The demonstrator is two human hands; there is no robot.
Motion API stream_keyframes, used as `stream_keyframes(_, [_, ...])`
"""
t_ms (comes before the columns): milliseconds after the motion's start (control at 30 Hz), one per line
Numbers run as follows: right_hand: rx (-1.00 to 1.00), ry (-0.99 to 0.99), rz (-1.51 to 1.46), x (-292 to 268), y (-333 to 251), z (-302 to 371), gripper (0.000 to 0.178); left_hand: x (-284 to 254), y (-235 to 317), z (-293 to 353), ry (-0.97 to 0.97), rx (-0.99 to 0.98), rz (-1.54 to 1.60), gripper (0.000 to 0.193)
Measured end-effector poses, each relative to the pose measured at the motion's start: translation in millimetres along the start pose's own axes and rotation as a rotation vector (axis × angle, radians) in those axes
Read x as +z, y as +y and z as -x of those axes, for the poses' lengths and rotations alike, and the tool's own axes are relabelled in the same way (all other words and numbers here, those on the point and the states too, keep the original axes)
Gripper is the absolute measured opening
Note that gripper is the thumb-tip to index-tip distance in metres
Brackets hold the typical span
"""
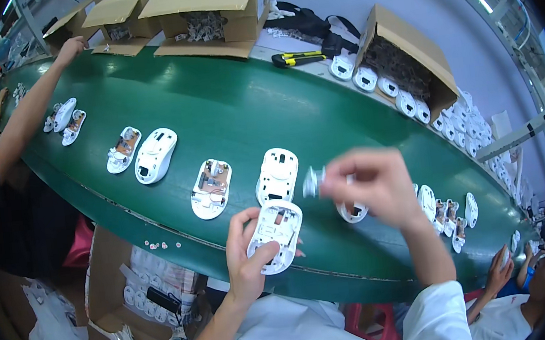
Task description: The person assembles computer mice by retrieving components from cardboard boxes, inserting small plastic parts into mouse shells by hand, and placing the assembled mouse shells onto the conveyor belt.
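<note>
Left hand point(245, 256): fingers clamped around a white mouse shell point(274, 235), open side up, over the green belt point(212, 103). Right hand point(373, 182): fingertips pinched on a small white part point(312, 182), blurred, possibly a scroll wheel, just above the shell. Another shell point(278, 175) lies beyond the fingers.

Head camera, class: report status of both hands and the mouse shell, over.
Left hand grips white mouse shell, inside up, over green belt. Right hand pinches small white part, blurred. Second shell just beyond; nothing between.
</note>
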State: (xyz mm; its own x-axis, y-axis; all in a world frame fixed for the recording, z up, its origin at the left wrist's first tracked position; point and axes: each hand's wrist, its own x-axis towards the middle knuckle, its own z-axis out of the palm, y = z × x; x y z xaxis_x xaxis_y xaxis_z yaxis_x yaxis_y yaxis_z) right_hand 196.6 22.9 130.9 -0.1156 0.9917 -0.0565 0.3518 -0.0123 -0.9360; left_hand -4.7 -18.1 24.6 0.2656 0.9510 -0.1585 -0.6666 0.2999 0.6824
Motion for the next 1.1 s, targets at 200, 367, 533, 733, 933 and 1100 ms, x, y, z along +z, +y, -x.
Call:
stream_keyframes(200, [0.214, 0.178, -0.244, 57.4, 39.7, 67.0, 0.006, -8.8, -17.7, 1.5, -0.103, 0.009, -0.159, 0.063])
stream_keyframes(367, [0.199, 0.354, -0.068, 79.8, 57.7, 70.7, 0.006, 0.3, -24.8, 3.5, -0.090, 0.107, -0.450, 0.059])
stream_keyframes(533, [0.249, 0.375, -0.125, 86.5, 63.3, 65.8, 0.007, -0.1, -28.7, 1.7, -0.028, 0.138, -0.562, 0.050])
stream_keyframes(733, [0.213, 0.383, -0.001, 91.3, 65.6, 57.8, 0.008, -1.2, -29.6, -6.0, -0.034, 0.253, -0.698, 0.039])
stream_keyframes(933, [0.183, 0.400, -0.009, 98.0, 66.4, 53.2, 0.009, 2.3, -24.6, -10.6, 0.057, 0.253, -0.676, 0.032])
stream_keyframes(1100, [0.171, 0.394, -0.074, 101.9, 66.7, 51.0, 0.008, 0.7, -21.3, -12.4, 0.104, 0.226, -0.602, 0.031])
